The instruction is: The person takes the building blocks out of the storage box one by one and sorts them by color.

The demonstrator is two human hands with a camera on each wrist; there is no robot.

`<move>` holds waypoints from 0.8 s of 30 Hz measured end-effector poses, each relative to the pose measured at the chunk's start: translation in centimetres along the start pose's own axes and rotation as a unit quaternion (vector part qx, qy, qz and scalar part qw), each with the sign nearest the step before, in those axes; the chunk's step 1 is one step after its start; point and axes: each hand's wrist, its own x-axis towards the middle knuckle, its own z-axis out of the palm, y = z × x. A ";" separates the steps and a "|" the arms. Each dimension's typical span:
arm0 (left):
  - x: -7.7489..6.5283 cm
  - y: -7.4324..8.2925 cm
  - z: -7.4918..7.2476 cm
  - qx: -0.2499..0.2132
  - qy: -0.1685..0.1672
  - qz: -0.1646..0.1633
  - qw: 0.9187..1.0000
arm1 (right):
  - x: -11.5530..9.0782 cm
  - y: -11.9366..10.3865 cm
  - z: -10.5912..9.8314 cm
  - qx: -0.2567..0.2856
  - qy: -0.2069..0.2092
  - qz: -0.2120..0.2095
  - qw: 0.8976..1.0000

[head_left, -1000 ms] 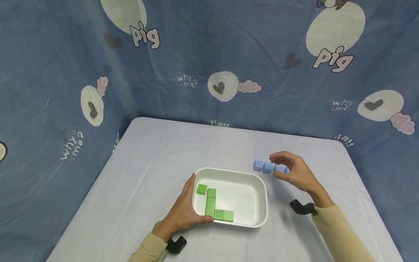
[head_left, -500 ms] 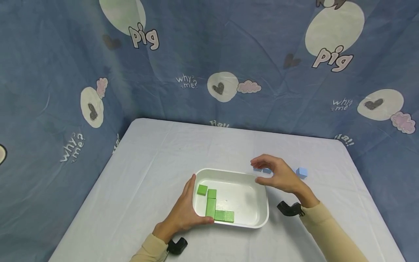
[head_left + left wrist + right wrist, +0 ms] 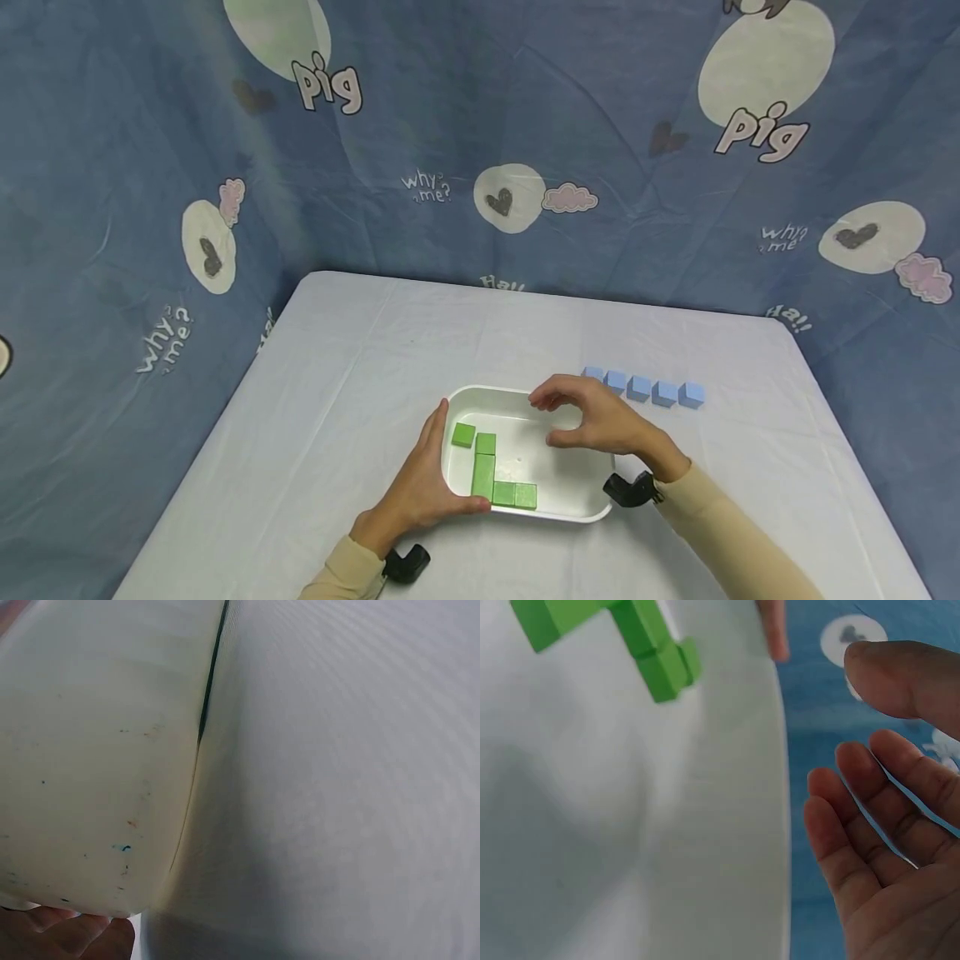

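My left hand grips the near left corner of a white rectangular tray, fingers along its left side and thumb at the front rim. In the left wrist view the tray's outer wall fills the left half, with fingertips at its edge. Inside the tray, several green blocks form an L, and a separate green cube lies left of them. Over the tray's far right part hovers my right hand, thumb and fingers apart with nothing between them, as the right wrist view also shows.
Beyond the tray's right end, a row of several light blue cubes sits on the white-covered table; my right hand partly hides the leftmost. A blue printed curtain rises behind the table. Black wrist mounts sit below both hands.
My right hand has moved left and nearer, from over the blue cubes to over the tray, uncovering most of the cube row. The left hand and the tray have stayed in place.
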 end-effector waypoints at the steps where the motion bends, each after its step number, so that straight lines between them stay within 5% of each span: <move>1: 0.0 0.0 0.0 0.000 0.000 0.000 1.000 | 0.1 0.0 0.3 -0.007 -0.007 -0.003 1.000; 9: 0.0 0.1 -0.1 -0.002 -0.002 0.003 1.000 | 0.8 0.1 2.2 -0.021 -0.053 -0.018 0.998; 16: 0.0 0.0 -0.2 -0.004 -0.002 -0.002 1.000 | 1.5 -0.1 2.9 -0.090 -0.070 -0.026 0.993; 24: 0.1 -0.1 -0.1 -0.006 -0.006 -0.002 1.000 | 2.3 -0.1 3.1 -0.079 -0.074 -0.012 0.994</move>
